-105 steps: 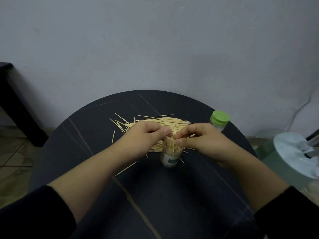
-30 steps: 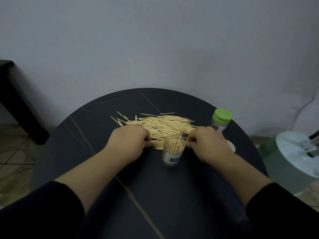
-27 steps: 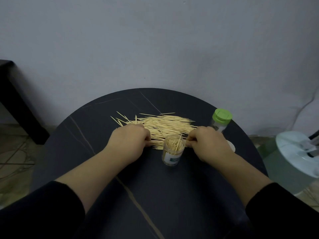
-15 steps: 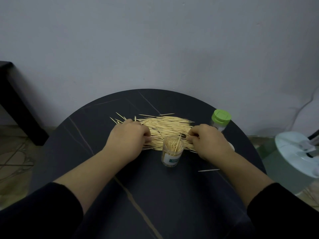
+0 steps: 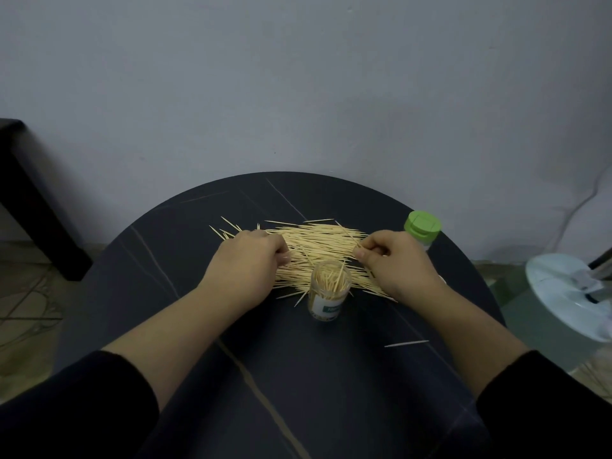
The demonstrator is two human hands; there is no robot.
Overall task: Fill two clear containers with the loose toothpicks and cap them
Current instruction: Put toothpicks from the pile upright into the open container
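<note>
Dark round table (image 5: 298, 376), watched from my remote station: a stray toothpick (image 5: 406, 343) now lies alone toward the table's right edge, dropped within the last second. Beyond it the open jar (image 5: 329, 289) stands upright near the table's middle, bristling with sticks and not yet capped. Both hands, feeding that jar seconds ago, have gone back to the toothpick pile (image 5: 318, 240) just behind it. The left hand (image 5: 246, 263) curls its fingers into the pile's left end, while the right hand (image 5: 394, 263) pinches a few sticks at its right end. At the far right edge stands the green-capped container (image 5: 422, 226). I judge another load is being gathered, and plenty remains.
</note>
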